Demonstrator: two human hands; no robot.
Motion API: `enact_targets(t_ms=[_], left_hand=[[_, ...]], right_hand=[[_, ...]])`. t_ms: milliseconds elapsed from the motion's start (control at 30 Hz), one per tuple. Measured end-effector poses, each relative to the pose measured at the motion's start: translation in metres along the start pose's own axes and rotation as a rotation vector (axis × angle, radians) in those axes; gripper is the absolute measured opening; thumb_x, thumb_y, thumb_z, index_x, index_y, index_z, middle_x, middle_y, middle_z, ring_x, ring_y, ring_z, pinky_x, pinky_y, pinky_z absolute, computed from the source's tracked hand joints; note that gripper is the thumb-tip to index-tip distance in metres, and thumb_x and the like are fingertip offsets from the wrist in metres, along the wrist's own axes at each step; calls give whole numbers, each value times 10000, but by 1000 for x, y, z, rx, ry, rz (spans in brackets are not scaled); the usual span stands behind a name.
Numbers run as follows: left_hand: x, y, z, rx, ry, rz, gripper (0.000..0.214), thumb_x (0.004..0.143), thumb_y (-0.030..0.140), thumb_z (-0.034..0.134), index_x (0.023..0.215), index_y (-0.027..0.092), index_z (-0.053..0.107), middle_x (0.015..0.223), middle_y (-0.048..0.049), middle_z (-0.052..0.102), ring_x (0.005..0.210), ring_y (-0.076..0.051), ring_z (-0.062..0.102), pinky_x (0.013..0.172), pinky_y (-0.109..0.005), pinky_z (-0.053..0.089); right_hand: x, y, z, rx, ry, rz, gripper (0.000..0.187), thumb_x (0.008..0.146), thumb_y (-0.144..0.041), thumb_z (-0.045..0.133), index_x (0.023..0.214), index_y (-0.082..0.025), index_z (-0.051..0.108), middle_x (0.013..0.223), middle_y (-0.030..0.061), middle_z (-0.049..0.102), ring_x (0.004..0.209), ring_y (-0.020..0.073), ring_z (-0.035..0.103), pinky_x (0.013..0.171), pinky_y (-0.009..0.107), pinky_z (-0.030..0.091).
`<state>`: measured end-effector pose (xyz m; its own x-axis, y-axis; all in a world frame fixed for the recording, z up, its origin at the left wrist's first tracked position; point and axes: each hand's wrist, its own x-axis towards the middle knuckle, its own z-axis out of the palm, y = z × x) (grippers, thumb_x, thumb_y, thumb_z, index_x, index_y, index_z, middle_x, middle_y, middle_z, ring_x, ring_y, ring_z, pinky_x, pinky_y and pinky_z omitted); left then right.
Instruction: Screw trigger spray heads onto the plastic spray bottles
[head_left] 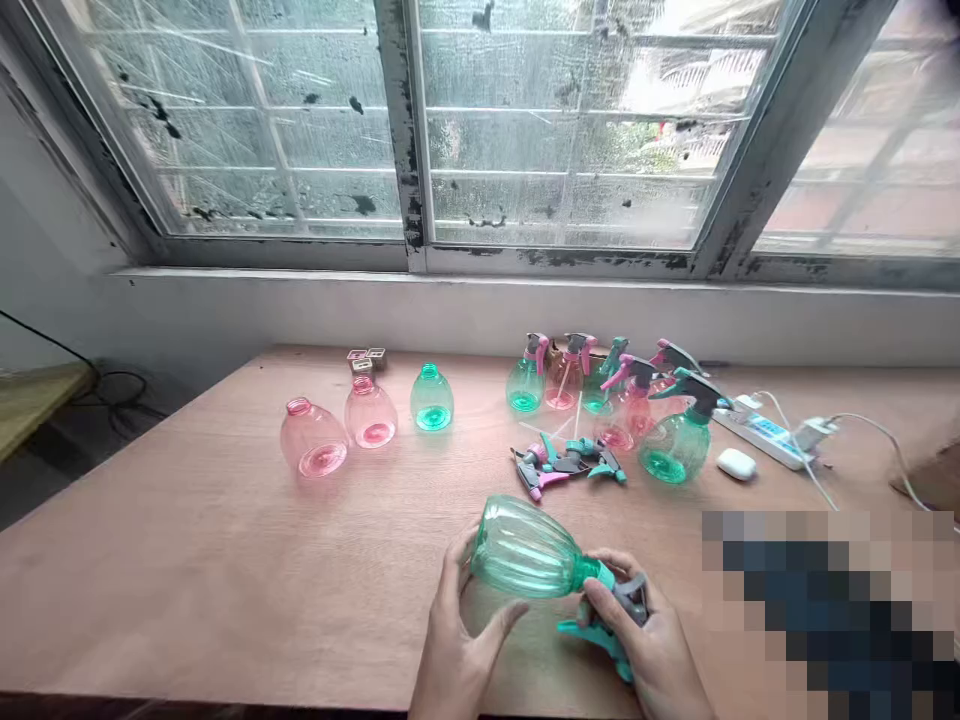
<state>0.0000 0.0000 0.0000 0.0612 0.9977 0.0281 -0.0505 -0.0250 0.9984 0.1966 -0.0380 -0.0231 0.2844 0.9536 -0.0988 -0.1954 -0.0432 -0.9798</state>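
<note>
Above the front of the table, a ribbed clear-green spray bottle (529,550) lies tipped on its side, its neck pointing right. My left hand (463,645) cups its base, fingers behind the plastic and thumb apart from it. At the neck, my right hand (651,640) grips the grey and teal spray head (632,598) between thumb and fingers. The trigger hangs below the neck. Just beyond the bottle is a pile of loose spray heads (570,465) in pink, teal and grey.
Two pink bottles (371,412) and a green bottle (432,398) stand headless at left. Several headed spray bottles (675,445) stand at back right, near a white power strip (765,432), cables and a small white case (736,464). A pixelated patch covers the lower right.
</note>
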Motion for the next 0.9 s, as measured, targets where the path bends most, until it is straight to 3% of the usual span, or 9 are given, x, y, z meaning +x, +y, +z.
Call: enact_targets(t_ms=[200, 300, 433, 500, 667, 767, 900], left_hand=[[-3, -4, 1, -69, 96, -30, 682, 760, 486, 845, 1304, 237, 519, 1341, -117, 674, 1327, -355, 585, 1157, -500, 403], [-1, -4, 1, -73, 77, -22, 650, 760, 462, 855, 1283, 245, 536, 1383, -123, 650, 1364, -355, 560, 1174, -511, 395], [0, -3, 2, -17, 67, 112, 570, 775, 404, 849, 1287, 305, 618, 1604, -73, 460, 1461, -338, 473, 1206, -467, 381], [-1, -2, 1, 26, 69, 147, 553, 790, 406, 835, 1298, 324, 634, 1602, -57, 462, 1434, -336, 506, 1198, -460, 392], [-3, 1, -1, 1, 65, 67, 708, 727, 477, 877, 1333, 286, 566, 1421, -88, 628, 1384, -351, 539, 1206, -492, 359], [-3, 2, -1, -44, 92, 32, 649, 775, 520, 828, 1303, 248, 567, 1436, -119, 618, 1389, -354, 538, 1190, -488, 378], [-1, 2, 0, -79, 42, 23, 610, 822, 480, 795, 1341, 246, 575, 1540, -125, 545, 1417, -339, 523, 1185, -457, 401]], right_hand=[[-4, -6, 14, 60, 66, -61, 420, 708, -514, 900, 965, -219, 748, 685, -13, 682, 591, 163, 630, 550, 273, 583], [-3, -6, 11, 37, 48, -50, 422, 755, -524, 867, 1005, -213, 730, 664, -11, 678, 601, 167, 629, 569, 278, 585], [2, -1, 1, 11, 22, -52, 421, 838, -533, 796, 1072, -204, 673, 663, 2, 686, 648, 183, 643, 625, 285, 587], [3, 0, -1, 16, 29, -57, 424, 844, -532, 790, 1084, -206, 662, 665, 0, 681, 652, 185, 648, 628, 286, 590], [-4, -5, 8, 32, 49, -58, 421, 792, -518, 842, 1048, -215, 702, 703, -6, 684, 640, 174, 650, 612, 278, 598], [-8, -10, 14, 41, 58, -74, 412, 761, -509, 869, 1012, -213, 730, 751, -1, 694, 624, 155, 627, 593, 266, 595], [-7, -10, 13, 41, 50, -71, 406, 787, -524, 843, 1020, -215, 721, 681, -12, 672, 621, 163, 622, 603, 274, 595]])
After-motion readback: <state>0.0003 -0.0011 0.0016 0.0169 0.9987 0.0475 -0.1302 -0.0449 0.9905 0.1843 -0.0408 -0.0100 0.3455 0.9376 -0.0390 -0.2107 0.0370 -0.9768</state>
